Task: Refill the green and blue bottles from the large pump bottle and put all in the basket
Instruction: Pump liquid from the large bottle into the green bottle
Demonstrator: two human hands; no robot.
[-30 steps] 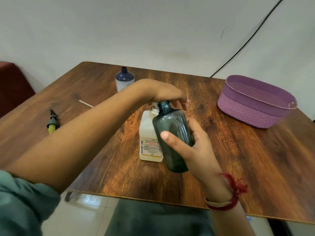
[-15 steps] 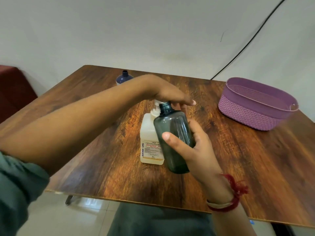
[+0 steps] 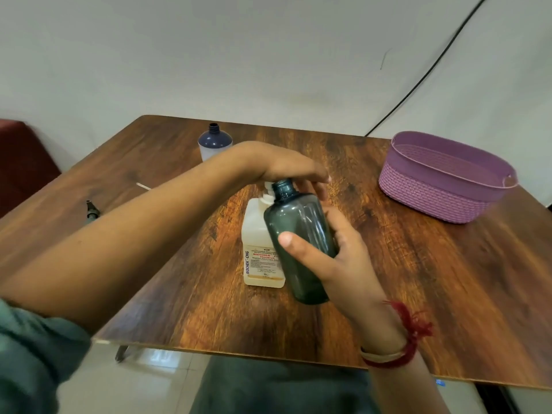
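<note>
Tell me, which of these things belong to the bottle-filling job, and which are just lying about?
In the job: green bottle, gripped by the right hand; large pump bottle, under the left hand; blue bottle; purple basket.
Lying about: small dark nozzle and thin white stick (perhaps bottle parts), black cable, red seat.

green bottle [image 3: 300, 240]: glossy translucent plastic | table [image 3: 448, 279]: glossy wood grain | basket [image 3: 442, 186]: matt woven-textured plastic beyond right hand [image 3: 343, 258]
</note>
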